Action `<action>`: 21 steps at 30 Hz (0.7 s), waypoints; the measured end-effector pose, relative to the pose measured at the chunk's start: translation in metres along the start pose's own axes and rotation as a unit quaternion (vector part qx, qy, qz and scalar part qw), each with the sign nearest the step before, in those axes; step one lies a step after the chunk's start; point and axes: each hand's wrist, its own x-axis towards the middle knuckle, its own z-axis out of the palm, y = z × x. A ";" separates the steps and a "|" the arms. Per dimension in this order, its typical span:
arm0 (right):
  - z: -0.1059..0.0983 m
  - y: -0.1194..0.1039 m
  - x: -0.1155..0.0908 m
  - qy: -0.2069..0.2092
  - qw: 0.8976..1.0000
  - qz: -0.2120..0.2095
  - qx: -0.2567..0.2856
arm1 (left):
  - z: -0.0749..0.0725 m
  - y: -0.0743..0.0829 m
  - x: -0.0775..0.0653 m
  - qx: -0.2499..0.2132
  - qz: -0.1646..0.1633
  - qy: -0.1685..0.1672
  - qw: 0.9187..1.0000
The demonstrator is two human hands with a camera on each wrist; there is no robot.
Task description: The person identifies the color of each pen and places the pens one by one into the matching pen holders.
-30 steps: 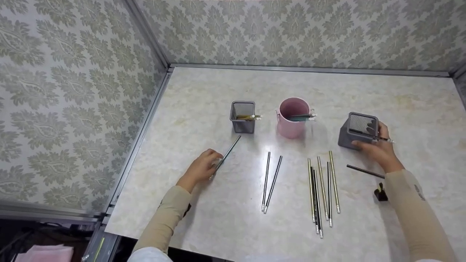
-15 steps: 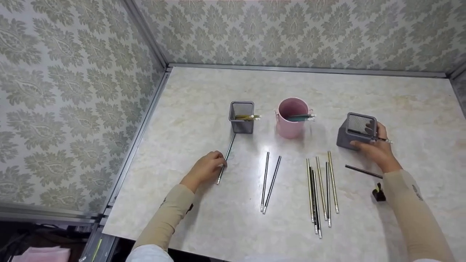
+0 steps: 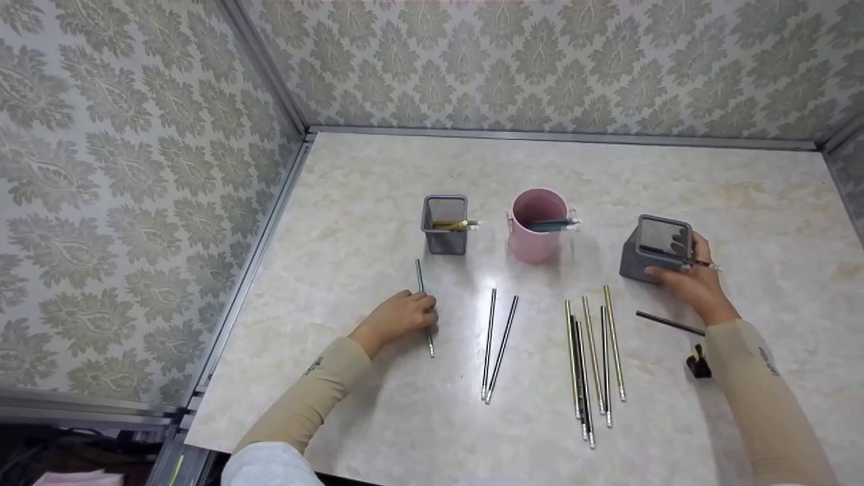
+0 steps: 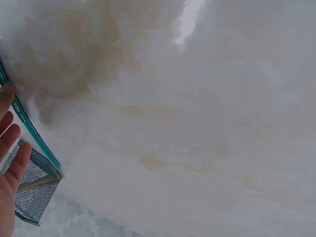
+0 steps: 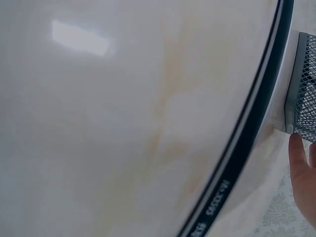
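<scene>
1. Gripping a teal pencil point(image 3: 420, 277) with the left hand point(image 3: 398, 317), left of centre in the head view, below the left mesh cup point(image 3: 447, 244); clamped on the pencil's middle with curled fingers.
2. Compared with half a second ago, turned the pencil from leaning toward the upper right to slanting slightly toward the upper left, bringing the eraser end to the lower right.
3. Also shifted the left hand a little rightward in the frame.
4. In the left wrist view, showing the same pencil at the left edge, against a fingertip, above the mesh cup at lower left.
5. Holding the right mesh cup point(image 3: 636, 264) with the right hand point(image 3: 702, 287), at the right of the head view; clamped around the side just as before, leaving a dark-bodied pencil point(image 3: 704, 264) poking over the rim.
6. At upper middle, standing well apart from that cup: the left mesh cup, containing gold pencils point(image 3: 447, 225), and the pink cup point(image 3: 533, 248), containing green pencils point(image 3: 548, 226).
7. Lying on the desk point(image 3: 378, 175) below centre: two dark pencils point(image 3: 488, 344), nearly meeting at the eraser ends; farther right, a row of gold and black pencils point(image 3: 605, 364).
8. Beside the right sleeve point(image 3: 759, 378), lying near each other: a single dark pencil point(image 3: 668, 322) and a small black object point(image 3: 698, 366), too small to identify.
9. Seen slightly lower in the frame than earlier, without rearrangement: cups and loose pencils.
</scene>
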 end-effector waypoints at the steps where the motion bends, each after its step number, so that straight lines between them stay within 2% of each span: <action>1: 0.000 0.000 0.000 -0.001 1.000 -0.001 0.001 | 0.000 0.001 0.002 0.001 0.005 0.000 1.000; 5: -0.001 0.002 0.001 -0.006 1.000 -0.008 0.006 | 0.001 0.004 0.007 0.007 0.016 -0.005 1.000; 8: -0.001 0.003 0.001 -0.005 1.000 -0.008 0.008 | 0.003 0.007 0.010 0.006 0.016 -0.021 1.000; 13: -0.001 0.003 0.001 -0.003 1.000 -0.006 0.012 | 0.005 0.011 0.013 0.003 0.000 -0.049 0.999; 21: -0.001 0.004 0.002 -0.005 1.000 -0.005 0.016 | 0.006 0.012 0.015 0.015 -0.019 -0.028 0.999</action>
